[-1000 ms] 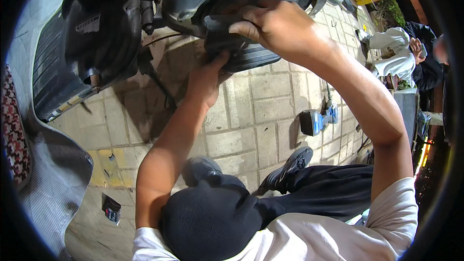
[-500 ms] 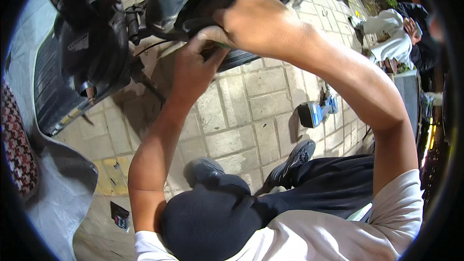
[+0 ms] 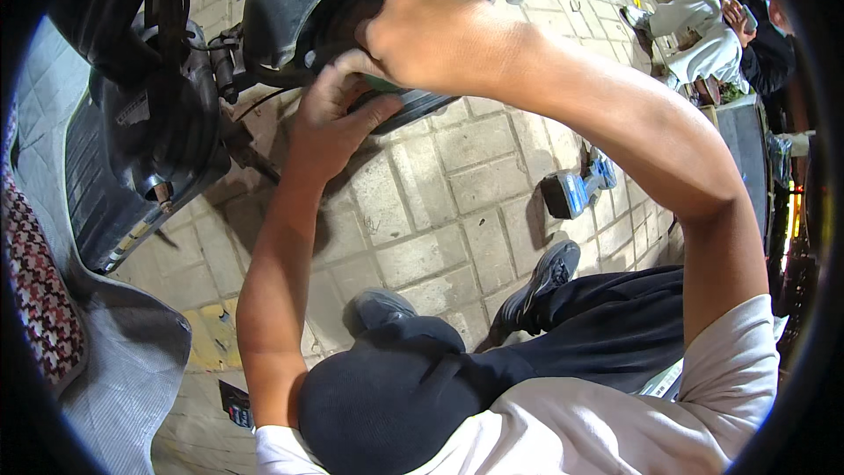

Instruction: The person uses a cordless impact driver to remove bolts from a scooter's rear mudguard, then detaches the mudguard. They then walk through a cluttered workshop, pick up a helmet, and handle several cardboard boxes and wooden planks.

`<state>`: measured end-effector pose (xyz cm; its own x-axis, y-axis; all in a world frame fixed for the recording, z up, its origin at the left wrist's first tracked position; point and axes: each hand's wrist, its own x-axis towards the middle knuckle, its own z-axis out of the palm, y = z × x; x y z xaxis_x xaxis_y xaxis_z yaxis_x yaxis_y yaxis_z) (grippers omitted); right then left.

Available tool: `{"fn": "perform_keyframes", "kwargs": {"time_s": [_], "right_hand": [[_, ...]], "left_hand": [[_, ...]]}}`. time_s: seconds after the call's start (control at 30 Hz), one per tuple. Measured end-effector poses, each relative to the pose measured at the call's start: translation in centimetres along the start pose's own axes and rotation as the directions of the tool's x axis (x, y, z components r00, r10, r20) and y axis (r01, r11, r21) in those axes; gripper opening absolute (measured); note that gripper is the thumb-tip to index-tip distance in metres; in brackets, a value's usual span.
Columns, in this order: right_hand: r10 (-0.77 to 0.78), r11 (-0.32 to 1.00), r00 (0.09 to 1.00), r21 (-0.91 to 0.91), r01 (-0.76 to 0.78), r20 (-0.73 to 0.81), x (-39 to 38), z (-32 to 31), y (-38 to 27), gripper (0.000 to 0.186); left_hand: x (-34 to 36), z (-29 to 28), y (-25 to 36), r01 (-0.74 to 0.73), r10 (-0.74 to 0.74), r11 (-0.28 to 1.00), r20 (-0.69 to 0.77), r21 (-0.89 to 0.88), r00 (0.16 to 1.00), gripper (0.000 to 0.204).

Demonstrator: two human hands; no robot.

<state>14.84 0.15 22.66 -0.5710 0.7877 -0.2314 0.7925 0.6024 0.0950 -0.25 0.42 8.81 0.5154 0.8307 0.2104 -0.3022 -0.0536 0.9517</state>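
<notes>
Both my hands work at a dark wheel (image 3: 426, 107) under a black mudguard (image 3: 294, 0) of a two-wheeler. My left hand (image 3: 330, 119) is at the wheel's lower left, fingers curled and thumb lying out along the rim side. A bit of something green (image 3: 380, 84) shows between it and the other hand. My right hand (image 3: 431, 40) is closed in a fist just above, knuckles up. Its fingertips are turned away into the shadow of the wheel, so what they grip is hidden. The two hands touch or nearly touch.
A blue and black cordless power tool (image 3: 576, 189) lies on the paving to the right. On the left are a black body panel (image 3: 132, 193) and a grey cover (image 3: 132, 334). A small dark packet (image 3: 236, 403) lies at lower left. Another person (image 3: 703, 44) sits at upper right.
The view has shifted slightly, so the wheel and both hands sit further left. My left thumb is held further from the fingers, while the right fist stays against the wheel.
</notes>
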Motion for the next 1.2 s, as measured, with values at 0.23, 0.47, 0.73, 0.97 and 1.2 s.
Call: {"fn": "perform_keyframes", "kwargs": {"time_s": [0.23, 0.47, 0.73, 0.97, 1.2], "right_hand": [[-0.051, 0.997, 0.994, 0.056, 0.056, -0.095, 0.3, 0.2, -0.1, 0.043], [-0.089, 0.995, 0.996, -0.041, 0.088, -0.022, 0.5, -0.7, -0.8, 0.033], [-0.246, 0.958, 0.907, 0.055, 0.280, -0.341, 0.9, 3.3, 1.9, 0.024], [-0.055, 0.988, 0.987, -0.151, 0.032, -0.149, -0.3, 3.6, 1.8, 0.050], [-0.034, 0.992, 0.992, -0.128, 0.019, -0.120, -1.6, 4.5, 3.3, 0.056]], "left_hand": [[-0.8, -0.9, -0.6, 0.038, -0.039, 0.995, -0.008, -0.092, 0.999, 0.035], [-1.3, -1.5, -1.5, 0.054, -0.048, 0.996, -0.079, 0.067, 0.996, 0.037], [-1.3, -0.7, -2.8, 0.106, -0.107, 0.994, -0.028, -0.034, 0.994, 0.020], [-9.1, 1.2, -3.7, -0.047, 0.181, 0.950, -0.426, 0.307, 0.886, 0.034], [-33.0, -4.0, -8.3, 0.478, -0.103, 0.874, -0.924, 0.093, 0.369, 0.021]]}}
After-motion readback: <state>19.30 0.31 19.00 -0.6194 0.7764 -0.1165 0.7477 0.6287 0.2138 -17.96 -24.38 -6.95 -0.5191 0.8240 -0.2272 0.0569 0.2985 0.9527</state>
